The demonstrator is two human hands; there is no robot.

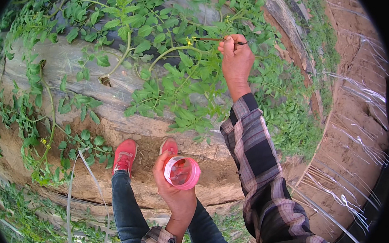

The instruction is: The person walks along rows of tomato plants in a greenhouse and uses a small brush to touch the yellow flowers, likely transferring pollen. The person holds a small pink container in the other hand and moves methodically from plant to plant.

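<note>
My right hand (236, 57) grips a thin brown brush (211, 39) near its rear end. The dark tip of the brush is at a cluster of small yellow flowers (190, 40) on a tomato plant (178, 85); whether they touch cannot be told. Lower down, in front of my legs, my left hand (178, 194) holds a pink open-topped plastic cup (194, 176) with reddish liquid inside. More yellow blossoms (227, 18) show above my right hand.
Plastic mulch film (73, 67) covers the raised bed, with a planting hole (105, 81) near one stem. Other tomato plants (51, 108) sprawl at left. White strings (360, 142) hang along the soil wall at right; a white strap (69, 200) hangs at lower left. My red shoes (125, 156) stand on bare soil.
</note>
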